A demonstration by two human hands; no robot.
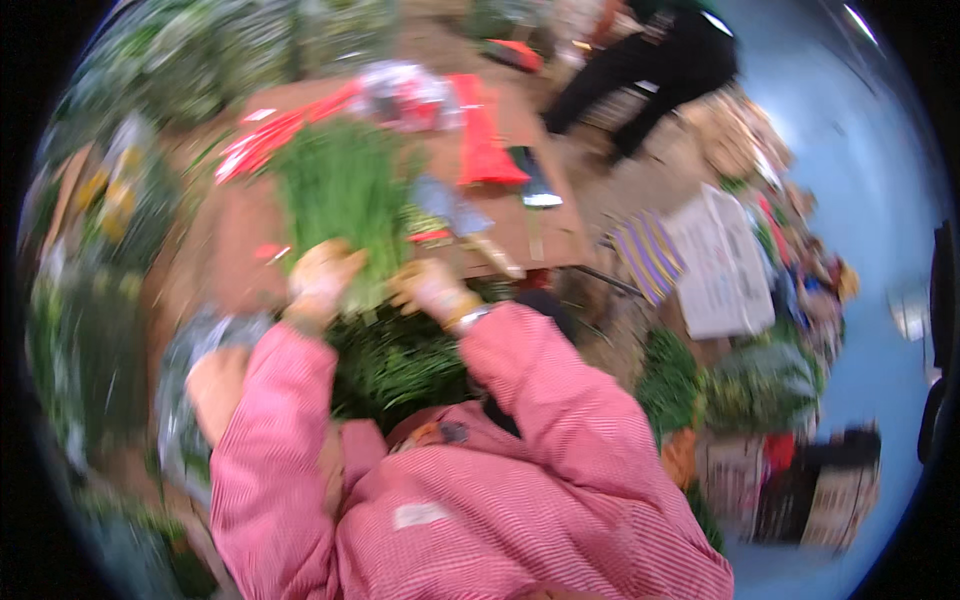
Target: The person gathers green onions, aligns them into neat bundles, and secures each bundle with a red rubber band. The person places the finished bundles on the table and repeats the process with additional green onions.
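Note:
A wide bunch of long green leaves, likely Chinese chives (341, 191), lies on the brown tabletop (247, 217), its pale stem ends towards me. My left hand (322, 277), in a stained glove, grips the left side of the bunch near the stems. On the other side, my right hand (431, 289), gloved too, has its fingers bent at the stem ends; blur hides whether they hold any. Right of the bunch lies a cleaver (450, 206) with a wooden handle. Between the two is a small yellow-green item with a red edge (427, 225), too blurred to name.
Red plastic strips or bags (292, 124), a clear plastic bag (409, 97), a red bag (484, 139) and a dark-bladed tool (536, 176) lie on the table. Loose greens (397, 360) are below my hands. A striped stool seat (649, 255) and white box (720, 262) stand right; a person's dark-trousered legs (645, 75) are behind.

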